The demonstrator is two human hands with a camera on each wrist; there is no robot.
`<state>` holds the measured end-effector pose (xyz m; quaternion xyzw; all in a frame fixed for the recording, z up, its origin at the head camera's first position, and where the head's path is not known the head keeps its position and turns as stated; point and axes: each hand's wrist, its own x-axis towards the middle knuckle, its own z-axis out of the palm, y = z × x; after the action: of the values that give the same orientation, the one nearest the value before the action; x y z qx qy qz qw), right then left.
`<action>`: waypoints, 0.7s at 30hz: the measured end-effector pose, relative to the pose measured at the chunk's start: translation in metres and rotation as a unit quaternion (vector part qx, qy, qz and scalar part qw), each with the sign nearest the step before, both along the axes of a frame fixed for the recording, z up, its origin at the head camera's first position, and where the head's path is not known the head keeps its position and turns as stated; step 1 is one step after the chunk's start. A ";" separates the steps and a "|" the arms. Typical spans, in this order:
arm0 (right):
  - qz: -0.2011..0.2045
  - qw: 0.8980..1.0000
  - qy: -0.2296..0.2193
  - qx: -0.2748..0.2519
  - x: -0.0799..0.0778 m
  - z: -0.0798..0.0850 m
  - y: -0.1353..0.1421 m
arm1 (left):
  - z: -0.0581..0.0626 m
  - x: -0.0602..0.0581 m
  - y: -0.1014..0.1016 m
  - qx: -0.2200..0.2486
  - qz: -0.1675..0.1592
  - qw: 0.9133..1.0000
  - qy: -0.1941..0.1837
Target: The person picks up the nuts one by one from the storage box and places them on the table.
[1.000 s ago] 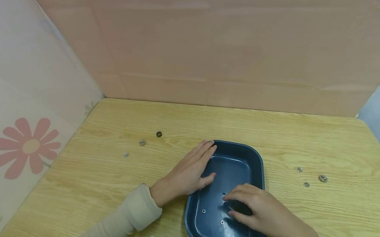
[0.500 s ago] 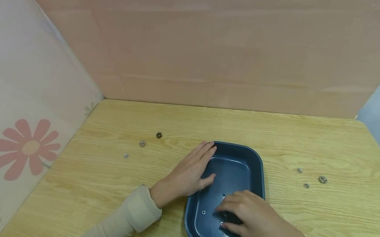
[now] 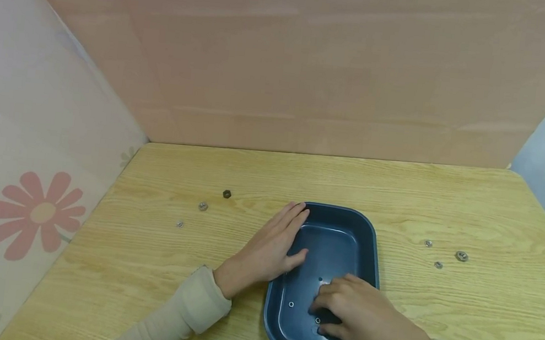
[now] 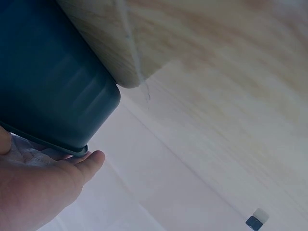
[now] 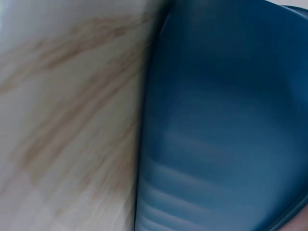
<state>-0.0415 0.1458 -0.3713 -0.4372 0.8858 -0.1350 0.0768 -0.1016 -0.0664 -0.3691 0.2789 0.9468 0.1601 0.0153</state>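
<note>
A dark blue plastic tray [image 3: 332, 243] stands on the wooden table, with several small pieces on its floor. My left hand [image 3: 269, 247] rests on its left rim with straight fingers; the left wrist view shows the tray's outer wall above that hand. Inside the tray, my right hand [image 3: 357, 314] reaches down with bent fingers, thumb and fingertips apart around a small silver nut [image 3: 317, 320]. Another small nut [image 3: 291, 304] lies to the left, and a tiny dark piece [image 3: 320, 279] lies farther up. The right wrist view shows mostly the tray's outer wall [image 5: 216, 130].
Left of the tray lie a dark nut [image 3: 227, 193], a silver nut [image 3: 203, 206] and a smaller silver piece [image 3: 179, 224]. To the right are a larger nut [image 3: 461, 256] and two smaller ones. A brown panel [image 3: 312, 74] borders the table's back.
My right hand has moved down and slightly left inside the tray, with its fingers bending closer around the small nut. The left hand stays on the rim.
</note>
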 end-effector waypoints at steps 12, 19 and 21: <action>0.018 1.000 -0.013 0.006 0.000 0.000 -0.003 | -0.001 -0.001 0.000 0.006 -0.001 1.000 0.001; 0.017 1.000 -0.005 -0.005 -0.001 -0.001 -0.003 | -0.001 0.000 -0.001 0.003 -0.003 1.000 0.007; 0.009 1.000 -0.005 -0.005 -0.001 -0.002 -0.004 | -0.001 0.000 -0.001 0.004 -0.004 1.000 0.008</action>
<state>-0.0423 0.1421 -0.3730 -0.4451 0.8807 -0.1410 0.0799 -0.1019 -0.0676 -0.3703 0.2838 0.9451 0.1619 0.0075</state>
